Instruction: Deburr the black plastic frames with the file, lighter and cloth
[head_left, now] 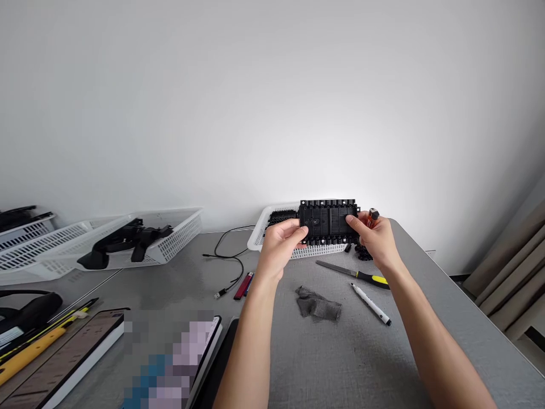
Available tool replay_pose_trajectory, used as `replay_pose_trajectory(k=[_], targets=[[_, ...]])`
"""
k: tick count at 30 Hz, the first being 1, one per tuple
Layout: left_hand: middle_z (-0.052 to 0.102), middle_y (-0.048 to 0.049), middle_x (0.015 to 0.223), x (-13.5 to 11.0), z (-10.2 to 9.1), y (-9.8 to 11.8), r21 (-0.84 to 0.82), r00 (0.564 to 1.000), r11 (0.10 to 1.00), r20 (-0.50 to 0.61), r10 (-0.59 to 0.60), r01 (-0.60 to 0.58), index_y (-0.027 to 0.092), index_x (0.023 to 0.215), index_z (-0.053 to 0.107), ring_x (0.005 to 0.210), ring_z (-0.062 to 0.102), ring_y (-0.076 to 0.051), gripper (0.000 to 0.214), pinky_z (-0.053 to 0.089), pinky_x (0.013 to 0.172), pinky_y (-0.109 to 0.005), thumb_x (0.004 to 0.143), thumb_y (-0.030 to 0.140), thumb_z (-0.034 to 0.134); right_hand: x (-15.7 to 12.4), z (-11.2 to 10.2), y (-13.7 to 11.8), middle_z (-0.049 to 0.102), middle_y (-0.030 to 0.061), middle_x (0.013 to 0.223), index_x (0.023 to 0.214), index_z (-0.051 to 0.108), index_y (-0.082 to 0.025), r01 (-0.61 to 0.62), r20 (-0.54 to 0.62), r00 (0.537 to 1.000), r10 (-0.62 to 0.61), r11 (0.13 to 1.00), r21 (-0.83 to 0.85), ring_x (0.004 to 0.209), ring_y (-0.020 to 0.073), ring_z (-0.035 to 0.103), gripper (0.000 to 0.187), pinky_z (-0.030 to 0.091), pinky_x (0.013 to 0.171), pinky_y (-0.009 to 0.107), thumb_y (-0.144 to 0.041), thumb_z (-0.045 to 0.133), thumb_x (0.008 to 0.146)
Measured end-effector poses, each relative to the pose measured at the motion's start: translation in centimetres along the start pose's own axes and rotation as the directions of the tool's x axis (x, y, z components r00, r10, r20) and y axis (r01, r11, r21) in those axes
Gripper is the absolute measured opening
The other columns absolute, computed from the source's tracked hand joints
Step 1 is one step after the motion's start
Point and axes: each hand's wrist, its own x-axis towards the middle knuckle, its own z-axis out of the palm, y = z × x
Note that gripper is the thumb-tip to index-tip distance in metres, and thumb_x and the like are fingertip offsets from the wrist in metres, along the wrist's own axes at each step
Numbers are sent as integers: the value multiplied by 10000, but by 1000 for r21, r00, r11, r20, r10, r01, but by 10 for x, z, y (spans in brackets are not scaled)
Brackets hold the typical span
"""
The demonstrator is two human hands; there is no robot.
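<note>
Up in front of me, a flat rectangular black plastic part (327,223) with ribbed panels and notched long edges is held between both hands. My left hand (279,245) pinches its left end, the thumb lying on the near face. At the right end my right hand (377,238) grips it, thumb pressed on the panel. A small orange and black object (372,217) is also tucked in the right fingers; its kind is unclear. Behind the part stands a white mesh basket (256,236), partly hidden, with black pieces (283,216) in it.
A grey cloth (318,305), a marker (371,304) and a file with a yellow-black handle (372,279) lie on the grey table (340,363). A black USB cable (238,258) is at left of centre. White baskets (181,238), phones (85,358) and a yellow-handled tool (34,355) lie further left.
</note>
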Motion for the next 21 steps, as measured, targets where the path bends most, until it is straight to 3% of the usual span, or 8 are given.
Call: replay_pose_trajectory(k=[3, 11, 14, 16, 18, 21], targets=[[542, 47, 601, 0, -1, 1, 26, 999, 999, 5, -40, 40, 184, 902, 614, 602, 548, -128, 323, 543, 550, -268, 625, 284, 749, 0, -1, 1, 274, -72, 561, 715, 529, -199, 3, 22, 1000, -2, 998, -60, 515, 88, 227, 363, 204, 484, 260, -513, 711, 709], [475, 84, 535, 2, -3, -4, 92, 995, 996, 95, -15, 6, 211, 818, 499, 503, 528, -105, 251, 544, 582, -279, 692, 297, 698, -3, -5, -8, 310, -62, 594, 870, 576, -220, 51, -16, 998, -53, 993, -104, 541, 109, 259, 288, 213, 490, 246, -457, 684, 745], [507, 82, 545, 4, -4, -6, 113, 996, 994, 88, 1, -11, 212, 831, 478, 511, 570, -117, 268, 534, 599, -282, 706, 314, 692, -6, -13, -21, 320, -41, 645, 821, 520, -230, -14, 10, 1000, 14, 1000, -3, 569, 118, 276, 267, 219, 482, 238, -478, 614, 785], [523, 83, 550, 5, -4, -6, 115, 996, 993, 84, 7, -17, 212, 831, 455, 508, 580, -117, 280, 530, 605, -282, 715, 322, 685, -9, -15, -30, 310, -28, 669, 746, 463, -223, -122, 142, 985, 100, 980, 156, 573, 120, 259, 285, 191, 467, 236, -495, 522, 809], [508, 92, 534, 4, -2, -5, 93, 995, 995, 98, 24, -33, 214, 828, 437, 510, 574, -115, 289, 538, 618, -290, 717, 319, 682, -14, -11, -36, 282, -25, 668, 691, 412, -217, -278, 354, 919, 172, 920, 276, 565, 119, 226, 296, 160, 460, 234, -488, 444, 806], [495, 96, 521, 2, 2, -3, 61, 987, 996, 155, 50, -60, 217, 820, 424, 525, 575, -119, 294, 548, 639, -303, 720, 313, 683, -22, 5, -38, 240, -33, 646, 653, 362, -215, -481, 620, 751, 229, 832, 276, 554, 115, 190, 291, 128, 457, 229, -474, 396, 781]])
